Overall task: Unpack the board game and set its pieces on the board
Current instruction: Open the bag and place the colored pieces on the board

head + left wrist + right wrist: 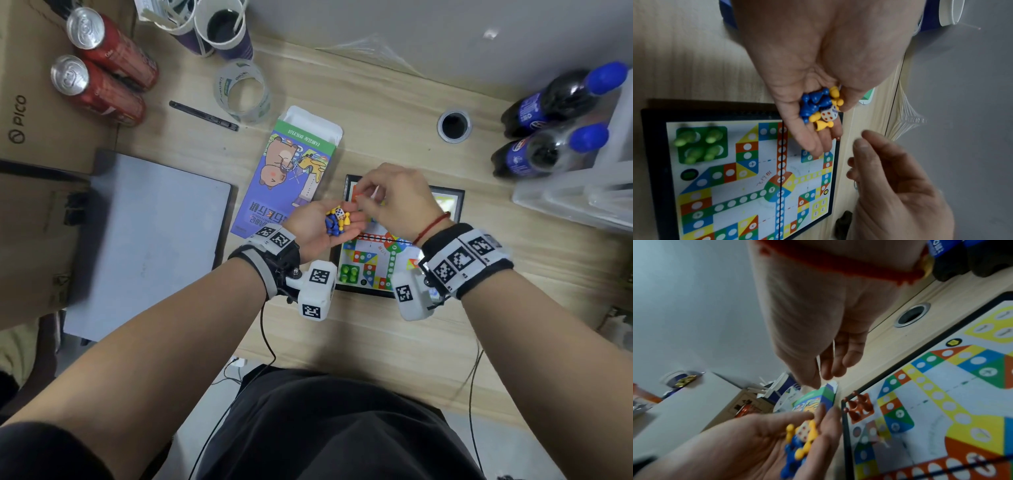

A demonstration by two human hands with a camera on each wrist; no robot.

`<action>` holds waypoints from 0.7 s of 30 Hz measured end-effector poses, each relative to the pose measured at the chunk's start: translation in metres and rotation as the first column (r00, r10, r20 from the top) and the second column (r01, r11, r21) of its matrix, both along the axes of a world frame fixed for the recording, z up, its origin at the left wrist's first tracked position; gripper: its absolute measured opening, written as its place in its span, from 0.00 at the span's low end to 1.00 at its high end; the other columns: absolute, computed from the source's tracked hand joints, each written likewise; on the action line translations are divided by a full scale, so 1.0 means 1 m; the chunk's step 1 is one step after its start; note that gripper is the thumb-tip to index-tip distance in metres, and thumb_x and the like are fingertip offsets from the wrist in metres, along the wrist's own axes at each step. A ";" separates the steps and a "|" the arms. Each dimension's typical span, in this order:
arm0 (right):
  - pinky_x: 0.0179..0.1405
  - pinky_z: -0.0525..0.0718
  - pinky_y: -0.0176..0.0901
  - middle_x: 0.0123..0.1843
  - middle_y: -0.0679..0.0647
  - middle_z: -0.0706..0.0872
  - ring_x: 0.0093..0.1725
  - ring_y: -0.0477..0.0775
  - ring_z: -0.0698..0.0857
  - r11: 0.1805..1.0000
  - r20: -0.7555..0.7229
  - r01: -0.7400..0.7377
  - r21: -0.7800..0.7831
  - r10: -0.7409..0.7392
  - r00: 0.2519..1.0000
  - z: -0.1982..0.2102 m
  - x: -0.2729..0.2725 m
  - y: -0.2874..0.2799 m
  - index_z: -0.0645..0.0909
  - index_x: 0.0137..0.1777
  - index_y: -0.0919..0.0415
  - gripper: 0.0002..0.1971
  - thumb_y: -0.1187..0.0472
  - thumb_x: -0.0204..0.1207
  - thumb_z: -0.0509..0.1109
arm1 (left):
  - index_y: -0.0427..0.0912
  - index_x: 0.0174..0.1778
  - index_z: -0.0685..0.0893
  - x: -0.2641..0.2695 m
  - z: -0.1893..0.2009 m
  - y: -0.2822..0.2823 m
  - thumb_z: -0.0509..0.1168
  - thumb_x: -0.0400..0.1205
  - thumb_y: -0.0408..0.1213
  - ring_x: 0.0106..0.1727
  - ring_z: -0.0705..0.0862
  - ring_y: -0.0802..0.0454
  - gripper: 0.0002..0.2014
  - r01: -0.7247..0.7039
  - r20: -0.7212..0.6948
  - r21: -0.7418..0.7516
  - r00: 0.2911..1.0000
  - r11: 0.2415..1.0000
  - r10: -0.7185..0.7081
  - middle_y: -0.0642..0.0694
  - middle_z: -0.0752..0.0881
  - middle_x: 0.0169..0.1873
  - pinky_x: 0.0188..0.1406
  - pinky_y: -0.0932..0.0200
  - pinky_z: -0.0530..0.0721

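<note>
Board lies unfolded at centre on the tabletop; green pawns and red pawns are placed. Our left grip cups blue pawns, yellow pawns and the die; our right grip is loosely curled, seemingly holding nothing.

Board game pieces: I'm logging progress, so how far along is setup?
Done: green pawns and red pawns stand on their corners of the board. In hand: left hand cups blue pawns, yellow pawns and the die. Left: placing those.
</note>
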State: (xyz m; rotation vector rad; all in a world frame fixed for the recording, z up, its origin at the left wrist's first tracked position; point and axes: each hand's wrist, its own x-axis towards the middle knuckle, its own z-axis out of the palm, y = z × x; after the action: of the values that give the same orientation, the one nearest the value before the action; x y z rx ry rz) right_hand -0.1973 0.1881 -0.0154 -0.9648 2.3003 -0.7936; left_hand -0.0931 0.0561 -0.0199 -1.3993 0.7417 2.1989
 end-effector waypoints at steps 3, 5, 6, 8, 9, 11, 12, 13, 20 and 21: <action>0.41 0.76 0.37 0.45 0.51 0.82 0.40 0.46 0.80 0.995 0.041 -0.069 0.069 0.066 0.997 0.000 0.016 0.007 0.88 0.48 0.55 0.10 0.55 0.69 0.78 | 0.27 0.70 0.77 -0.004 0.006 0.010 0.55 0.89 0.38 0.48 0.89 0.45 0.19 -0.037 -0.004 -0.002 0.999 0.999 0.037 0.34 0.86 0.56 0.45 0.51 0.91; 0.39 0.73 0.34 0.45 0.51 0.80 0.42 0.47 0.80 0.996 0.035 -0.037 0.086 0.034 0.999 -0.003 0.021 0.017 0.88 0.51 0.57 0.13 0.55 0.68 0.79 | 0.27 0.70 0.75 -0.004 0.009 0.017 0.55 0.89 0.36 0.47 0.89 0.45 0.19 -0.039 -0.009 0.000 0.999 0.999 0.039 0.34 0.86 0.54 0.42 0.52 0.91; 0.41 0.75 0.36 0.44 0.51 0.80 0.42 0.50 0.81 0.997 0.029 -0.028 0.078 0.026 0.999 -0.004 0.022 0.022 0.88 0.51 0.57 0.12 0.55 0.68 0.79 | 0.27 0.70 0.75 -0.004 0.011 0.021 0.55 0.89 0.35 0.47 0.88 0.45 0.18 -0.033 -0.019 0.001 0.999 0.999 0.033 0.34 0.85 0.53 0.41 0.52 0.91; 0.43 0.77 0.41 0.42 0.51 0.79 0.42 0.53 0.82 0.997 0.014 -0.029 0.071 0.028 1.000 -0.003 0.025 0.034 0.88 0.49 0.58 0.10 0.55 0.69 0.78 | 0.28 0.67 0.77 -0.004 0.013 0.029 0.54 0.89 0.34 0.50 0.87 0.44 0.16 0.006 -0.045 0.009 0.999 1.000 -0.006 0.34 0.85 0.53 0.42 0.53 0.91; 0.42 0.76 0.42 0.41 0.49 0.78 0.41 0.52 0.81 0.997 0.014 -0.031 0.071 0.030 0.999 -0.002 0.026 0.039 0.88 0.47 0.57 0.09 0.55 0.70 0.78 | 0.29 0.65 0.77 -0.005 0.014 0.033 0.53 0.89 0.34 0.52 0.86 0.44 0.15 0.032 -0.056 0.015 0.998 0.999 -0.032 0.34 0.85 0.52 0.45 0.54 0.90; 0.42 0.78 0.43 0.39 0.47 0.78 0.38 0.49 0.79 0.999 0.022 -0.019 0.047 0.018 1.000 0.002 0.027 0.051 0.88 0.45 0.55 0.06 0.56 0.70 0.78 | 0.30 0.59 0.81 -0.006 0.014 0.042 0.53 0.89 0.34 0.52 0.86 0.45 0.14 0.080 -0.072 0.013 0.994 0.997 -0.079 0.36 0.87 0.50 0.51 0.54 0.88; 0.42 0.78 0.43 0.39 0.46 0.79 0.37 0.48 0.79 1.000 0.025 0.010 0.029 -0.010 1.000 0.003 0.025 0.057 0.88 0.44 0.55 0.06 0.56 0.70 0.78 | 0.31 0.55 0.82 -0.008 0.015 0.046 0.54 0.89 0.34 0.50 0.87 0.46 0.14 0.091 -0.073 0.010 0.993 0.996 -0.090 0.36 0.87 0.48 0.52 0.54 0.87; 0.41 0.79 0.40 0.38 0.46 0.81 0.36 0.46 0.79 0.998 0.029 0.059 0.015 -0.060 0.998 0.005 0.022 0.065 0.88 0.44 0.56 0.06 0.56 0.70 0.78 | 0.32 0.52 0.83 -0.010 0.015 0.050 0.55 0.89 0.35 0.48 0.88 0.46 0.13 0.102 -0.070 0.003 0.992 0.995 -0.102 0.36 0.88 0.47 0.52 0.54 0.88; 0.47 0.87 0.46 0.37 0.51 0.89 0.34 0.49 0.85 0.914 0.004 0.392 0.103 -0.395 0.919 -0.020 -0.017 0.121 0.87 0.45 0.59 0.06 0.59 0.71 0.77 | 0.32 0.52 0.83 -0.019 0.013 0.071 0.57 0.88 0.36 0.52 0.88 0.42 0.12 0.161 -0.036 -0.001 0.986 0.987 -0.161 0.35 0.89 0.49 0.54 0.55 0.87; 0.47 0.88 0.49 0.38 0.51 0.90 0.35 0.49 0.85 0.913 0.004 0.389 0.125 -0.392 0.920 -0.025 -0.019 0.125 0.88 0.46 0.59 0.06 0.59 0.71 0.76 | 0.32 0.52 0.83 -0.020 0.012 0.073 0.57 0.88 0.36 0.52 0.88 0.42 0.12 0.160 -0.034 0.000 0.987 0.987 -0.160 0.35 0.89 0.48 0.54 0.55 0.87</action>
State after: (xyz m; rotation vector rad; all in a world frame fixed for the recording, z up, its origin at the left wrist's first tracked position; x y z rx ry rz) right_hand -0.2164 0.3126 -0.0405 -0.4365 2.5196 -0.8018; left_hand -0.1130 0.1294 -0.0075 -1.2581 0.8327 2.1028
